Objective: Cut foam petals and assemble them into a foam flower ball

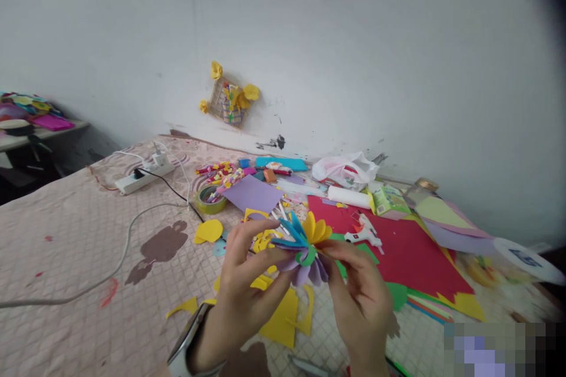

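Observation:
A foam flower with blue, yellow and purple petals and a green centre is held up between my two hands, above the table. My left hand pinches it from the left, at the blue and purple petals. From the other side, my right hand grips it near the yellow and purple petals, its fingertips partly hidden behind them. Under the hands lie yellow foam sheet scraps with cut-out edges. A white glue gun rests on a red sheet beyond my right hand.
A power strip with plugged cables sits at the back left. Behind the hands are a tape roll, a purple sheet, a plastic bag and a glass jar. Scissors lie at the front edge of view.

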A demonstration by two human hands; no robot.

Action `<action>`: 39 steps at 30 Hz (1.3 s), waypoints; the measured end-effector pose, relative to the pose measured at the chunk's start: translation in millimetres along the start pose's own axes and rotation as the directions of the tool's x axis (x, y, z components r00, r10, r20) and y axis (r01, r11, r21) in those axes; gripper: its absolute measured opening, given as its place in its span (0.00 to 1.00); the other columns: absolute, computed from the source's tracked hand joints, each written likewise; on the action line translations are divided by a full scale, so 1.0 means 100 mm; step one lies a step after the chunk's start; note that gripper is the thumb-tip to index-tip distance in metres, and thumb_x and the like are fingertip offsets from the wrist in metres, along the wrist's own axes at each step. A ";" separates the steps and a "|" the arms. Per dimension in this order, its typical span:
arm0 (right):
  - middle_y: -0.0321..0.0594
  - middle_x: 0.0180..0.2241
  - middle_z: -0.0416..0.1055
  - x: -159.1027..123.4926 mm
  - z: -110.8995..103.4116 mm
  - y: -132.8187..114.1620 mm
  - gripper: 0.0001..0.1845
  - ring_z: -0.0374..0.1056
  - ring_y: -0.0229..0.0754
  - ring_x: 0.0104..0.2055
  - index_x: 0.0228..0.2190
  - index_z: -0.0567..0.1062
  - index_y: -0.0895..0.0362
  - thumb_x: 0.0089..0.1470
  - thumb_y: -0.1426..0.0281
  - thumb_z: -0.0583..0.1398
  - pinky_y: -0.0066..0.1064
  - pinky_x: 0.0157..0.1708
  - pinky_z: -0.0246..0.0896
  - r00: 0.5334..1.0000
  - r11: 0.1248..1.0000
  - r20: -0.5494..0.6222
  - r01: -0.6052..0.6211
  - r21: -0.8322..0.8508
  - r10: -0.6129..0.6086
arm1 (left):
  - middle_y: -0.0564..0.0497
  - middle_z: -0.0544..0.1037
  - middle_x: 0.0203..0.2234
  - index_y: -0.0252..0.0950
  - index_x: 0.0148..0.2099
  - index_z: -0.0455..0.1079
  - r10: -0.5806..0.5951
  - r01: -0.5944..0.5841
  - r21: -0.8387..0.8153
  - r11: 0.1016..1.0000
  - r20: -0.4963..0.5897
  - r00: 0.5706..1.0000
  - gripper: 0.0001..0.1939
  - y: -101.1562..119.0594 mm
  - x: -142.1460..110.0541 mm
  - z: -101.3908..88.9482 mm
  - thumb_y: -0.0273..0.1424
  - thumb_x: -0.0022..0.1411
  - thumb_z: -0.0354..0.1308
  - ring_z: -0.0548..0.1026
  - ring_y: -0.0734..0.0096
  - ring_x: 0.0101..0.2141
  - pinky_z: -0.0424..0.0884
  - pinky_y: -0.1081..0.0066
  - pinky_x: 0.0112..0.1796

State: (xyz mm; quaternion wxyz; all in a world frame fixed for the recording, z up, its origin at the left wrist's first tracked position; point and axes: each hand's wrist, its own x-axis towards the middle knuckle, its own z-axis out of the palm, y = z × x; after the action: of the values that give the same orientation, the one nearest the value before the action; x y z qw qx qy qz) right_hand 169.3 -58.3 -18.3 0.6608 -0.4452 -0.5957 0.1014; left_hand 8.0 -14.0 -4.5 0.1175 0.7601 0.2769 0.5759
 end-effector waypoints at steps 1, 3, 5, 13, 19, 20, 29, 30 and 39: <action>0.32 0.41 0.75 0.00 0.00 -0.01 0.16 0.71 0.35 0.45 0.41 0.76 0.48 0.58 0.81 0.58 0.23 0.46 0.67 1.000 1.000 0.012 0.007 0.005 -0.007 | 0.48 0.71 0.49 0.40 0.39 0.73 -0.003 0.003 0.012 1.000 0.004 1.000 0.10 0.00 0.00 0.00 0.20 0.58 0.61 0.70 0.61 0.48 0.65 0.60 0.47; 0.33 0.42 0.75 0.00 0.01 -0.02 0.17 0.69 0.35 0.47 0.41 0.75 0.48 0.58 0.82 0.57 0.24 0.48 0.66 1.000 1.000 0.023 0.011 0.014 -0.011 | 0.48 0.70 0.50 0.40 0.39 0.72 -0.014 0.014 0.028 1.000 0.015 1.000 0.11 0.01 -0.01 0.00 0.19 0.58 0.61 0.69 0.61 0.49 0.64 0.60 0.48; 0.33 0.42 0.74 0.00 0.01 -0.03 0.18 0.69 0.36 0.48 0.41 0.76 0.49 0.58 0.83 0.57 0.25 0.48 0.66 1.000 1.000 0.019 0.017 0.021 -0.017 | 0.48 0.69 0.49 0.40 0.40 0.71 -0.028 0.027 0.029 0.999 0.021 0.999 0.12 0.01 -0.02 0.00 0.19 0.57 0.60 0.69 0.61 0.49 0.64 0.61 0.48; 0.36 0.42 0.74 0.00 0.00 -0.03 0.18 0.69 0.41 0.48 0.41 0.76 0.49 0.57 0.83 0.58 0.31 0.45 0.68 0.999 0.999 0.025 0.038 0.031 -0.038 | 0.48 0.69 0.45 0.39 0.40 0.70 -0.013 0.013 0.000 1.000 0.013 1.000 0.11 0.03 -0.04 0.03 0.19 0.57 0.60 0.69 0.62 0.46 0.65 0.60 0.48; 0.38 0.41 0.76 -0.01 0.00 -0.05 0.15 0.71 0.43 0.46 0.40 0.77 0.49 0.56 0.80 0.59 0.33 0.44 0.69 0.999 0.999 0.034 0.002 -0.032 -0.001 | 0.47 0.77 0.43 0.39 0.40 0.70 0.030 -0.030 -0.010 0.999 -0.016 0.999 0.12 0.03 -0.04 0.04 0.17 0.57 0.58 0.70 0.60 0.46 0.68 0.59 0.46; 0.38 0.40 0.76 -0.01 0.00 -0.05 0.14 0.72 0.43 0.45 0.40 0.77 0.49 0.57 0.79 0.60 0.33 0.43 0.70 1.000 0.999 0.024 -0.013 -0.040 0.014 | 0.48 0.78 0.41 0.40 0.40 0.71 0.030 -0.030 -0.012 0.999 -0.021 0.999 0.12 0.03 -0.04 0.03 0.17 0.58 0.58 0.71 0.61 0.45 0.69 0.59 0.46; 0.39 0.39 0.77 0.02 -0.06 -0.04 0.10 0.74 0.44 0.43 0.40 0.77 0.51 0.55 0.73 0.65 0.35 0.44 0.70 0.980 0.985 -0.097 -0.174 0.004 0.173 | 0.51 0.80 0.39 0.43 0.39 0.77 -0.022 0.065 0.114 0.991 -0.346 0.938 0.10 -0.52 0.13 -0.38 0.23 0.58 0.63 0.75 0.63 0.42 0.69 0.59 0.46; 0.38 0.39 0.77 0.02 -0.06 -0.03 0.10 0.74 0.43 0.43 0.39 0.77 0.51 0.54 0.74 0.65 0.35 0.44 0.70 0.979 0.985 -0.103 -0.173 0.011 0.174 | 0.51 0.79 0.39 0.43 0.40 0.78 -0.076 0.121 0.082 0.989 -0.414 0.907 0.10 -0.61 0.15 -0.46 0.23 0.58 0.64 0.75 0.64 0.42 0.69 0.60 0.47; 0.39 0.37 0.78 0.02 -0.06 0.02 0.06 0.75 0.44 0.40 0.36 0.78 0.53 0.54 0.72 0.65 0.34 0.41 0.72 0.982 0.985 -0.085 -0.170 -0.003 0.169 | 0.53 0.78 0.45 0.49 0.43 0.78 -0.053 0.039 -0.045 0.998 -0.402 0.914 0.14 -0.60 0.17 -0.55 0.24 0.57 0.65 0.75 0.66 0.45 0.71 0.63 0.47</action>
State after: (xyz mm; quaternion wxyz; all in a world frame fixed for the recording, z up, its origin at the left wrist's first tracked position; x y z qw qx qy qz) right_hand 176.0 -58.6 -17.4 0.6718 -0.5018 -0.5277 0.1355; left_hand -57.5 36.8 -4.0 0.0850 0.6163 0.3026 0.7221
